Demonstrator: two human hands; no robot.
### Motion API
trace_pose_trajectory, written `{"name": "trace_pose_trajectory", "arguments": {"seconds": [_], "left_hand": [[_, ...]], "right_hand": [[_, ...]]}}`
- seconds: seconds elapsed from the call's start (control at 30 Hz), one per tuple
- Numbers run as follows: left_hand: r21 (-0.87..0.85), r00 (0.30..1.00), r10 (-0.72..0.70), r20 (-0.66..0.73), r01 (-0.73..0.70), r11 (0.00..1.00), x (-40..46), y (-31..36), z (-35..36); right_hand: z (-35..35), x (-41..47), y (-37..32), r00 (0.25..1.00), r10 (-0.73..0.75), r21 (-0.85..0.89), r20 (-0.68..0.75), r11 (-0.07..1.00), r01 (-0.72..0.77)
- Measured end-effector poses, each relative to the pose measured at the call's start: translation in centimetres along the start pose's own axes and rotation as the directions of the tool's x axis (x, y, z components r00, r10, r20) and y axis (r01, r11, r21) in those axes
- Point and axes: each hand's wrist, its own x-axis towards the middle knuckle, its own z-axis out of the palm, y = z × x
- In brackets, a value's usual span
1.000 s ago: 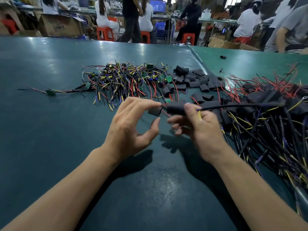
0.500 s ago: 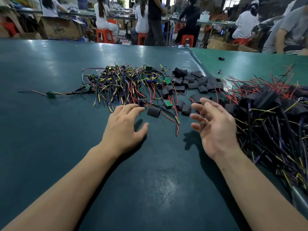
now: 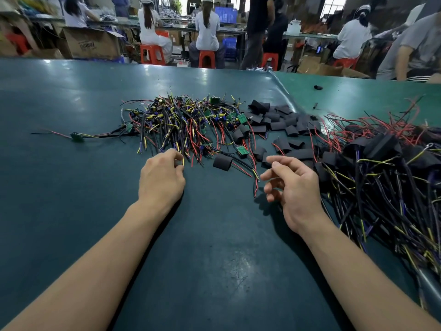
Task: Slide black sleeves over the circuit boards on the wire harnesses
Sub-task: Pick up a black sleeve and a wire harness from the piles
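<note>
Left hand point(image 3: 162, 179) fingers pinching wire ends at harness pile point(image 3: 181, 123); right hand point(image 3: 294, 187) fingers loosely curled, holding nothing; bare green bench point(image 3: 214, 271) toward near edge.

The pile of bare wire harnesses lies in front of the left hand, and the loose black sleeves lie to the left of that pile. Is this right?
Not quite. The head view shows the loose black sleeves to the right of the pile of bare wire harnesses, not the left. The pile does lie in front of the left hand.

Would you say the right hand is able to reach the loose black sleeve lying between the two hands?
Probably yes. The right hand is empty with fingers loosely curled, and the sleeve lies close by on the table; only a few thin wires cross the gap.
</note>
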Motion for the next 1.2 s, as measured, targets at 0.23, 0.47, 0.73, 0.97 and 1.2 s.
{"name": "trace_pose_trajectory", "arguments": {"seconds": [0.23,0.47,0.73,0.97,1.2], "left_hand": [[0.035,0.862,0.474,0.181,-0.487,0.873,-1.3,1.6,0.8],[-0.015,0.832,0.457,0.314,-0.477,0.879,-1.0,1.3,1.0],[-0.215,0.883,0.467,0.043,-0.448,0.868,-1.5,1.6,0.1],[-0.277,0.887,0.459,-0.043,-0.452,0.848,-1.8,1.7,-0.1],[-0.24,0.887,0.45,0.101,-0.417,0.877,-1.5,1.5,-0.1]], "right_hand": [[0.6,0.0,1.6,0.935,-0.35,-0.616,0.055,0.725,0.308],[1.2,0.3,2.2,0.919,-0.186,-0.894,0.349,0.226,0.386],[1.3,-0.3,1.6,0.924,-0.367,-0.693,0.111,0.638,0.337],[0.8,-0.6,0.5,0.703,-0.709,-0.444,-0.059,0.65,0.617],[0.6,-0.2,-0.4,0.872,-0.427,0.035,-0.241,0.894,0.447]]}}
